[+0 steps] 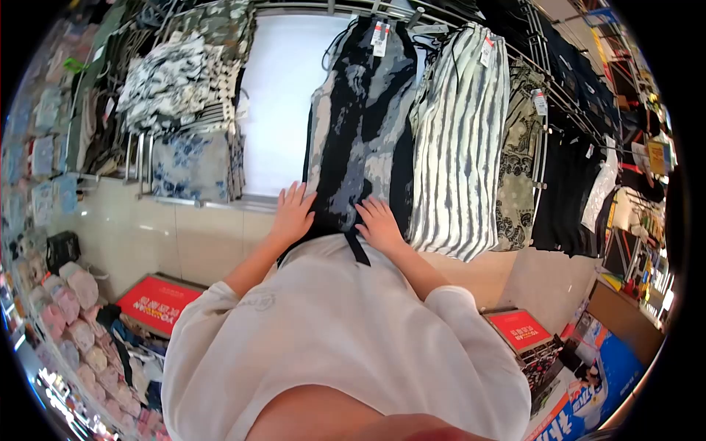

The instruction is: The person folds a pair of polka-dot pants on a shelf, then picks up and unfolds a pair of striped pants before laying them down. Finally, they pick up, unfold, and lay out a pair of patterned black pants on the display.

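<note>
Dark trousers with a grey and black pattern (pixel 359 110) lie stretched out in front of me, a red and white tag (pixel 380 39) near their far end. On their near left edge rests my left hand (pixel 294 212), its fingers spread. My right hand (pixel 379 223) lies on the near right part, fingers apart and flat. Between the hands and my body a black strap (pixel 357 248) hangs over my light shirt. Right beside the dark pair are white and grey striped trousers (pixel 461 147), also tagged.
A white panel (pixel 283 103) is left of the dark trousers. Folded patterned garments (pixel 165 81) hang farther left. Paisley trousers (pixel 518 169) and black garments (pixel 566 184) hang at right. Red signs (pixel 158 303) (pixel 518 328) stand low on both sides, above the tiled floor (pixel 206 231).
</note>
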A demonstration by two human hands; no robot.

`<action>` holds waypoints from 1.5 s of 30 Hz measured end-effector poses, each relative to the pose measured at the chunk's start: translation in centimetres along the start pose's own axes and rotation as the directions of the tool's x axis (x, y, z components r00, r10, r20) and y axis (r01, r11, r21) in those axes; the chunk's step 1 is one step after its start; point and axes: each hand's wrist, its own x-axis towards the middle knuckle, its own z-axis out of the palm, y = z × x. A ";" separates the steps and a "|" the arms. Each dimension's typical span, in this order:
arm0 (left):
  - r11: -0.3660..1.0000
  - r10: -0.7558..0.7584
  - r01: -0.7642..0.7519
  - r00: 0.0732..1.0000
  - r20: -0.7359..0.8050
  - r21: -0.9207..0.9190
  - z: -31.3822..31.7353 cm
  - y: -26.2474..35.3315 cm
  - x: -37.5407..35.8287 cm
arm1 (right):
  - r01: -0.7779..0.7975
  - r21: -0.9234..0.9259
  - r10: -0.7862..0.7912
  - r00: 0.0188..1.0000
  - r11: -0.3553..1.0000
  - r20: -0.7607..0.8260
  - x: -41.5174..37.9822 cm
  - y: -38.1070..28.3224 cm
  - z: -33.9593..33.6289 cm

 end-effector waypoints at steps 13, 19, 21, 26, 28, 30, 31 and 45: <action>0.853 -0.376 0.394 0.919 -0.120 0.343 3.5 13.0 -7.8 | 0.212 -0.222 -0.211 0.977 0.952 0.026 -5.7 2.9 0.2; 0.766 -0.637 0.638 0.770 -0.040 0.083 8.9 16.0 -19.5 | 0.257 -0.222 -0.271 0.962 0.940 -0.033 -6.0 3.9 1.7; 0.610 -0.792 0.791 0.608 0.054 0.037 11.8 15.4 -25.4 | 0.296 -0.233 -0.315 0.948 0.926 -0.048 -6.1 3.7 1.7; 0.157 -0.984 0.977 0.167 0.061 -0.144 17.5 14.7 -38.8 | 0.133 -0.177 -0.123 0.990 0.975 0.062 -5.2 2.7 2.0; 0.094 -0.949 0.992 0.115 0.292 -0.083 17.1 15.7 -43.5 | 0.093 -0.203 -0.074 0.992 0.975 0.100 -5.4 0.8 1.3; 0.195 -0.975 0.952 0.214 0.058 -0.234 19.7 18.9 -48.2 | 0.204 -0.339 -0.205 0.978 0.919 0.032 -5.9 -0.7 1.5; 0.053 -0.993 0.970 0.076 0.090 -0.239 20.9 19.1 -49.3 | 0.242 -0.419 -0.276 0.961 0.875 -0.020 -6.8 -2.1 1.8; -0.015 -0.678 0.796 -0.453 -0.579 -0.605 23.5 36.2 -71.0 | 0.850 0.162 -0.706 0.294 0.501 0.644 -24.6 -30.7 22.4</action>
